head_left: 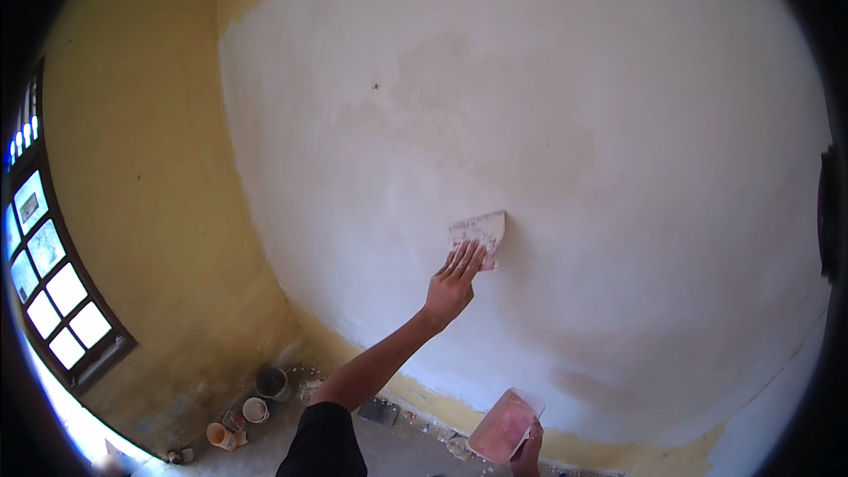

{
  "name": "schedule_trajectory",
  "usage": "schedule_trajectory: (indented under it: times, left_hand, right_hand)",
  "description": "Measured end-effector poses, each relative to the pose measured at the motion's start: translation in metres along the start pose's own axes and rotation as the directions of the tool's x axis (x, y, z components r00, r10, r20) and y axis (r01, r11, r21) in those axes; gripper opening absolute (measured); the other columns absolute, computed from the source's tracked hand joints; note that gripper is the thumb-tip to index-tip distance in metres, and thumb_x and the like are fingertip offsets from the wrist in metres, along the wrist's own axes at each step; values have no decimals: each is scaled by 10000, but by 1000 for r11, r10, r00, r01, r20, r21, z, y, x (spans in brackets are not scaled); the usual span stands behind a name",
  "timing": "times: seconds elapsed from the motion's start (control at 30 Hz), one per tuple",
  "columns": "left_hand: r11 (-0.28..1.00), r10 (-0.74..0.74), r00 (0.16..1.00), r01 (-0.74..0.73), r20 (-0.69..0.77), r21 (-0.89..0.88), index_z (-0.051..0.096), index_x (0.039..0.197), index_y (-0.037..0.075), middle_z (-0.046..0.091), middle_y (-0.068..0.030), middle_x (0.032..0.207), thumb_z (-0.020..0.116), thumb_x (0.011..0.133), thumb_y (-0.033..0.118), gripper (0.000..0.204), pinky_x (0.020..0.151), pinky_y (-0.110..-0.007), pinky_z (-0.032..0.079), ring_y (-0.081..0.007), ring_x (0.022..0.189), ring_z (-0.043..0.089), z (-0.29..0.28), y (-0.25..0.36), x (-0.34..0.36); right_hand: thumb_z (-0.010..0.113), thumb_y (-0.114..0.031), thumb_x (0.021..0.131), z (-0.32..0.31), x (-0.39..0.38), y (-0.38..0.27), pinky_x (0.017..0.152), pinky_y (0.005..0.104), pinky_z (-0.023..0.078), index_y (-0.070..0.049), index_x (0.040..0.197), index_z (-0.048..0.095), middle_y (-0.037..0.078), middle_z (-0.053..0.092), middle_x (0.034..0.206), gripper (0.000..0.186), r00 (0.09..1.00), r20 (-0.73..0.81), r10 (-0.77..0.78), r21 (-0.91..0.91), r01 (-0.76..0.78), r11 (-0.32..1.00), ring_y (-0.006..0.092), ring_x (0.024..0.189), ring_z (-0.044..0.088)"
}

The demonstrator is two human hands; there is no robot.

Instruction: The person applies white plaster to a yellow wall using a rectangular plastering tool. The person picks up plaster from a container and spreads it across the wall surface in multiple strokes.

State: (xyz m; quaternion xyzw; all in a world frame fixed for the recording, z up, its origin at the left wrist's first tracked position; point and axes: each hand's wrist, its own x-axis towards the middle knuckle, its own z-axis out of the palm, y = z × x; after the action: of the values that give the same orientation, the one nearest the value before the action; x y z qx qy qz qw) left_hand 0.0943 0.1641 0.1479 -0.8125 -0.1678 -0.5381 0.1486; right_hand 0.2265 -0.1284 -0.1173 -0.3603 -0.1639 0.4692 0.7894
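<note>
Head view, looking at the wall. My left hand was raised with the arm stretched out, fingers laid flat and close together against the back of a broad putty blade, pressing it to the plaster; the thumb was out of sight, so the hold read as fingers closed on the blade rather than a fist round a handle. The blade sat flush on the wall, about the middle of the picture, its upper edge tilted slightly up to the right and its face smeared with pale, pinkish filler.

My right hand was low, at the bottom edge, only partly in frame, and was clamped on the lower right edge of a flat rectangular tray (a hawk or mixing board, I could not tell which) carrying pinkish putty. The tray was well below and a little to the right of the blade, held clear of the wall.

The wall was mostly skimmed white, with a faintly darker patch above the blade, and bare yellow paint remained along the bottom, the top and the adjoining wall to the left. On the floor at lower left stood a dark bucket, a small white pot and an orange cup, near one another. A dark-framed paned window lay at far left.
</note>
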Motion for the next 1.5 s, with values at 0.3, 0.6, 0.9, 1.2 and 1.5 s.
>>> schedule_trajectory:
  times: [0.3, 0.6, 0.9, 1.2, 1.5]
  left_hand:
    - [970, -221, 823, 238, -524, -36, 588, 1291, 34, 637, -186, 1241, 508, 871, -128, 458, 853, -387, 570, -337, 1109, 637, -111, -112, 140]
    - [993, -17, 930, 60, -367, 106, 604, 1273, 98, 616, -134, 1295, 495, 744, -173, 605, 974, -408, 524, -322, 1200, 584, -92, -125, 154]
    - [996, 80, 996, -81, -44, -27, 572, 1313, 53, 583, -144, 1348, 558, 707, -126, 632, 1069, -439, 453, -306, 1262, 552, -66, -69, 28]
    - [986, 71, 918, -6, -391, 165, 493, 1393, 20, 548, -188, 1380, 551, 775, -114, 635, 1075, -450, 438, -330, 1280, 529, -77, -141, 137]
    - [970, 146, 985, -162, 97, 179, 461, 1393, -35, 480, -231, 1430, 547, 741, -94, 661, 1089, -443, 438, -352, 1318, 493, -27, -109, -5]
  right_hand:
    - [496, -341, 995, 22, 13, 31, 873, 391, 555, -57, 1264, 584, 69, 657, 1116, 401, 997, 6, 75, 90, -75, 993, 219, 984, 641]
    - [507, -343, 981, 79, -26, 51, 881, 427, 550, -29, 1310, 522, 115, 633, 1154, 455, 998, -42, 41, 50, -39, 998, 265, 1014, 633]
    - [437, -393, 1001, 69, -24, 79, 910, 453, 532, -48, 1301, 512, 111, 610, 1169, 463, 983, -173, -53, -16, 51, 999, 279, 1059, 617]
    - [463, -424, 985, 54, -12, 80, 926, 449, 522, -72, 1308, 515, 107, 594, 1210, 481, 980, -200, -11, -9, 9, 1000, 273, 1093, 597]
    - [490, -408, 979, 62, -13, 73, 897, 454, 538, -86, 1311, 501, 103, 594, 1198, 463, 979, -196, -51, 33, 58, 998, 270, 1073, 609]
